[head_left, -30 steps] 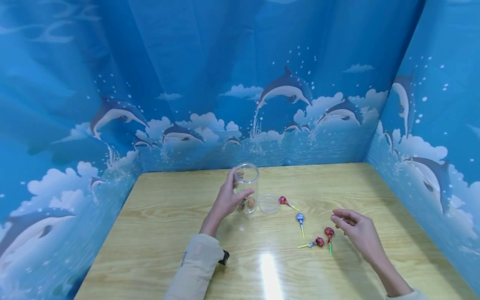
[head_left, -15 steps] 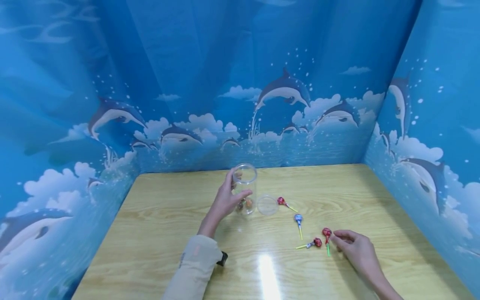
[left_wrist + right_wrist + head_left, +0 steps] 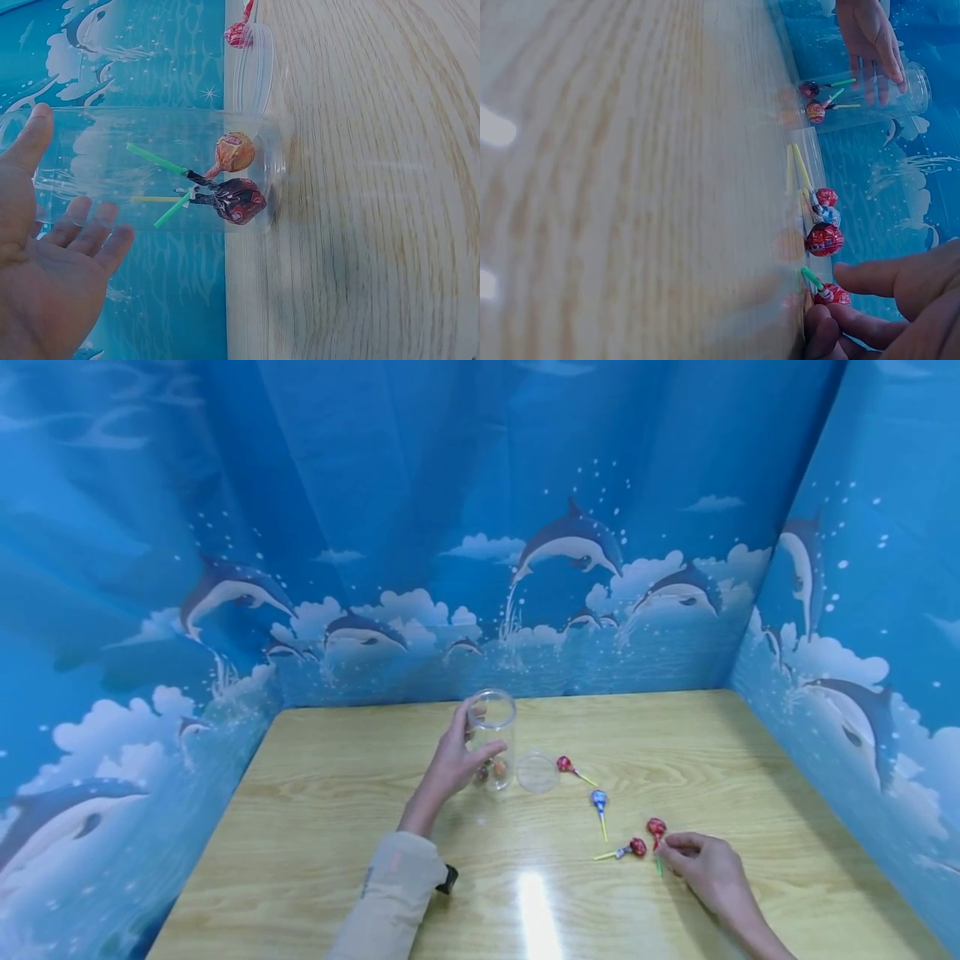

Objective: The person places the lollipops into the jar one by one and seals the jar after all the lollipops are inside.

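My left hand (image 3: 453,762) grips a clear plastic jar (image 3: 492,731), standing upright with its mouth uncovered. Inside, at the bottom, are an orange-wrapped lollipop (image 3: 235,152) and dark-wrapped ones (image 3: 240,201), their green and yellow sticks pointing up. On the right, my right hand (image 3: 708,870) pinches a red lollipop (image 3: 656,827) with a green stick just below its head; the right wrist view has thumb and fingers on both sides of it. Close by its left lies another red lollipop (image 3: 637,847) with a yellow stick.
A round clear lid (image 3: 537,773) lies right beside the jar. Further right on the wooden table (image 3: 337,793) are a red lollipop (image 3: 565,765) and a blue one (image 3: 598,797), both on yellow sticks. A blue dolphin-print curtain (image 3: 420,527) borders the table at back and sides.
My right hand has come down and left from above the table to the green-stick lollipop, and its fingertips now meet at the stick. The left hand and jar stay in place.
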A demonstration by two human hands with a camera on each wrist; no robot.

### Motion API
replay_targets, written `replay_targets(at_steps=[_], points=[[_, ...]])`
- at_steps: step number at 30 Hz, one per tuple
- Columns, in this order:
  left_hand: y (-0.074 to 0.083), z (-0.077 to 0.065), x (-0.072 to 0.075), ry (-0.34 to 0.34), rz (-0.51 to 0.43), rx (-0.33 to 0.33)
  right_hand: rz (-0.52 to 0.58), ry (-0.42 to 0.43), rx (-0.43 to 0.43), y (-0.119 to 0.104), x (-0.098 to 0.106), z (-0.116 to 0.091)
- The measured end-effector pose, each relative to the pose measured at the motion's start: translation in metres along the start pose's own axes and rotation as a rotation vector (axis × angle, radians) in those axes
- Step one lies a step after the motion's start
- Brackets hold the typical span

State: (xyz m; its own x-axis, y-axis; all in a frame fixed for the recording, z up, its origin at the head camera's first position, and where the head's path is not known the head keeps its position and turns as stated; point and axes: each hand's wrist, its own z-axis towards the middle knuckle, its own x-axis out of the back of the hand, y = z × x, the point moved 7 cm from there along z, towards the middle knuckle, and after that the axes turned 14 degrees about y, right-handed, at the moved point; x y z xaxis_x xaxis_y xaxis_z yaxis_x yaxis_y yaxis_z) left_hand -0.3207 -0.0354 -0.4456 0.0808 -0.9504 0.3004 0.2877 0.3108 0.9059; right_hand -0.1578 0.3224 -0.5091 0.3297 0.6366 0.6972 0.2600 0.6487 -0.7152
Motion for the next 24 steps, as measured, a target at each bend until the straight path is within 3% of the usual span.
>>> replay_targets(at_steps=[12,24], points=[[-0.0006,-0.0005,0.0002,-0.003,-0.017,0.030,-0.053,0.046,0.102,-0.0066,-0.0049,0.0015],[0.0005,-0.0002,0.0002,-0.002,-0.004,0.009,-0.060,0.017,0.050,-0.0042,-0.0047,0.0052]])
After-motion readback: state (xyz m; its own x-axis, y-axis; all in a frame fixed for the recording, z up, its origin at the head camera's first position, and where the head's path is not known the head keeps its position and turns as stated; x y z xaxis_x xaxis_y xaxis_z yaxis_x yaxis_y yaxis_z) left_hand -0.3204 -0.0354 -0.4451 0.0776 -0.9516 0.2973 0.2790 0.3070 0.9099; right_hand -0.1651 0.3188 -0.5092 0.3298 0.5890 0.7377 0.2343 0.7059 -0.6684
